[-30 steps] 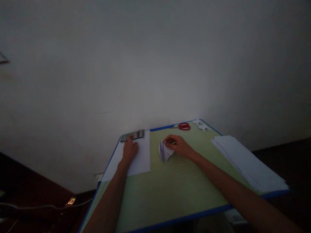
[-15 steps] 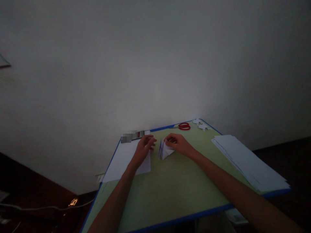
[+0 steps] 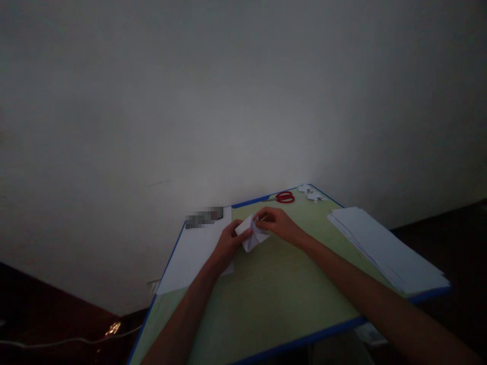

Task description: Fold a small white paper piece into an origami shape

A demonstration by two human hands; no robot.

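Observation:
A small folded piece of white paper (image 3: 245,237) is held between my two hands above the middle of the table. My left hand (image 3: 231,238) grips its left side, with the thumb across the near face. On the upper right, the fingertips of my right hand (image 3: 272,220) pinch the paper's edge. Creases and a partly opened flap show in the middle of the fold. The fingers of both hands hide some of its edges.
The green table (image 3: 266,294) has a blue rim. A white sheet (image 3: 182,263) lies at left under a partly blurred phone (image 3: 216,214). Red-handled scissors (image 3: 285,196) and small folded papers (image 3: 315,195) lie along the back. A paper stack (image 3: 384,248) sits at right.
My left hand has moved right and taken hold of the folded paper, which it was apart from before. The paper has turned and opened out to the left. My right hand still pinches it.

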